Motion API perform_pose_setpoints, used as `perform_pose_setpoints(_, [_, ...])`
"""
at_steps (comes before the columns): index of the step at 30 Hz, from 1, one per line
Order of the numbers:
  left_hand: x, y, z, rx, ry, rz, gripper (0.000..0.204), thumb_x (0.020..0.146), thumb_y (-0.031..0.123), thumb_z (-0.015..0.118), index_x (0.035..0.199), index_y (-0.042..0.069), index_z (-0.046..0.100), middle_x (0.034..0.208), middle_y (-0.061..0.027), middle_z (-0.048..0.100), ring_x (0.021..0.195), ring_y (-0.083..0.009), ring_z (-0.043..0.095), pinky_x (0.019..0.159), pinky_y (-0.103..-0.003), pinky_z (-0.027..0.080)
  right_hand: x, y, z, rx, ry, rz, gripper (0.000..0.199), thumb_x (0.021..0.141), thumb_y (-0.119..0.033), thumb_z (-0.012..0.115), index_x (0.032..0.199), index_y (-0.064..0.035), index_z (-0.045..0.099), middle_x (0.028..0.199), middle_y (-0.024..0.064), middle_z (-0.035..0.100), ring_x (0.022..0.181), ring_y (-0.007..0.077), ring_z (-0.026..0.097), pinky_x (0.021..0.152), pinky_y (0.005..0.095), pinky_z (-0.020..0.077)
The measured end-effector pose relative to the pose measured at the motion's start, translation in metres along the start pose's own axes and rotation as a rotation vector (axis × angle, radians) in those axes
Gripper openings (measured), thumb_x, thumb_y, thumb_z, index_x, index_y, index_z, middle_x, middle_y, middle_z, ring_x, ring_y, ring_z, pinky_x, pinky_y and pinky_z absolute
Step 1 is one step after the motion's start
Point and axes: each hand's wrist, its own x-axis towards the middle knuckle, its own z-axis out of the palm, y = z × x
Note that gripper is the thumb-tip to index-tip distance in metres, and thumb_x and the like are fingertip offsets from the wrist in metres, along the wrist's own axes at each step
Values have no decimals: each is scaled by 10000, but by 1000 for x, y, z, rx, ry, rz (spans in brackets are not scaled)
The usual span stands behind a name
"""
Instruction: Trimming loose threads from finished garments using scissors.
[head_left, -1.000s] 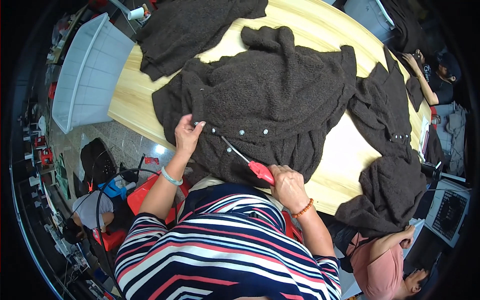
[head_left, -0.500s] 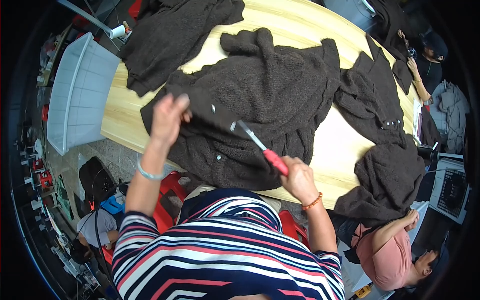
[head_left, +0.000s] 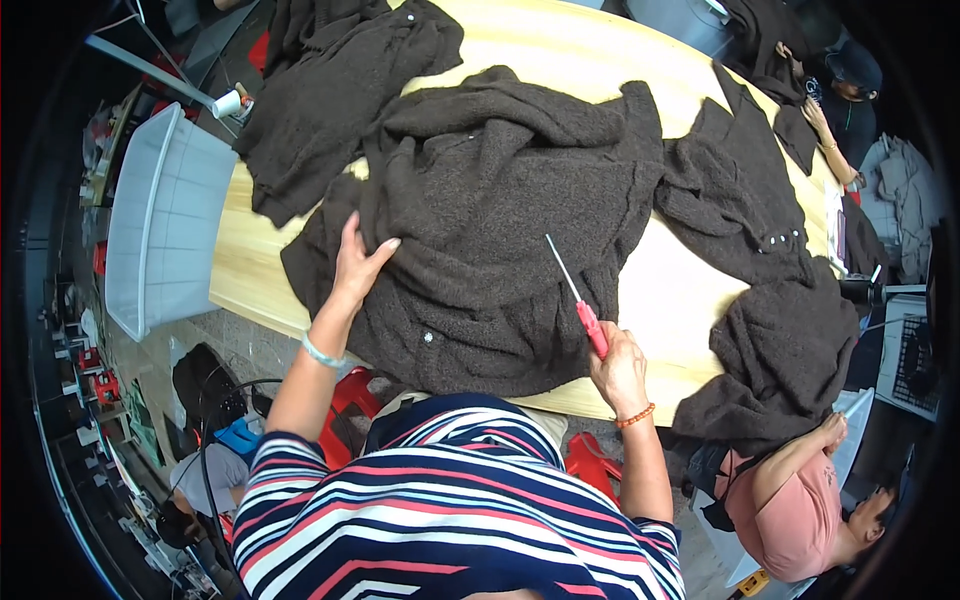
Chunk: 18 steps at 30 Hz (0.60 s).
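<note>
A dark brown knitted garment (head_left: pixel 520 205) lies rumpled on the table in front of me, with a small shiny button (head_left: pixel 429 338) on its near part. My left hand (head_left: pixel 360 268) rests at the left side of this garment, thumb and fingers spread apart, touching the cloth. My right hand (head_left: pixel 620 368) is closed around a red-handled tool with a long thin metal shaft (head_left: pixel 590 326). The shaft points away from me over the garment; its exact kind I cannot make out.
More brown garments lie at the far left (head_left: pixel 330 125) and on the right (head_left: pixel 785 340) of the wooden table (head_left: pixel 665 300). A translucent plastic bin (head_left: pixel 170 220) stands at the left edge. People sit at the right, one in a pink top (head_left: pixel 780 500). A red stool (head_left: pixel 592 460) is beside me.
My left hand has let go of the lifted garment edge with its shiny fasteners, and its fingers have spread. The cloth has dropped and folded away. The tool has swung more upright, towards the right.
</note>
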Motion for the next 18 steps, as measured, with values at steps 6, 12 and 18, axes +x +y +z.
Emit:
perform_pose_setpoints(6, [-14, 9, -10, -666, -240, -449, 212, 886, 151, 695, 1069, 92, 608, 955, 11, 657, 838, -88, 607, 740, -246, 478, 19, 8, 22, -79, 23, 148, 206, 853, -253, 657, 916, -57, 647, 741, 217, 646, 707, 425, 647, 676, 504, 510])
perform_pose_setpoints(12, [-7, 75, -1, -720, -381, -109, 275, 923, 68, 527, 1195, 31, 542, 1141, -58, 639, 1059, -156, 598, 961, -322, 451, 40, -11, 30, 160, -70, 208, 410, 825, -427, 694, 767, -21, 681, 679, 232, 639, 703, 404, 653, 665, 485, 487])
perform_pose_setpoints(18, [-65, 216, 17, -1175, -698, 15, 487, 885, 68, 461, 1351, -61, 400, 1300, -164, 549, 1221, -271, 542, 1051, -403, 429, 48, -41, 60, 259, 54, -10, 839, 673, -399, 833, 1294, 33, 472, 1247, 265, 554, 1146, 379, 567, 952, 412, 472])
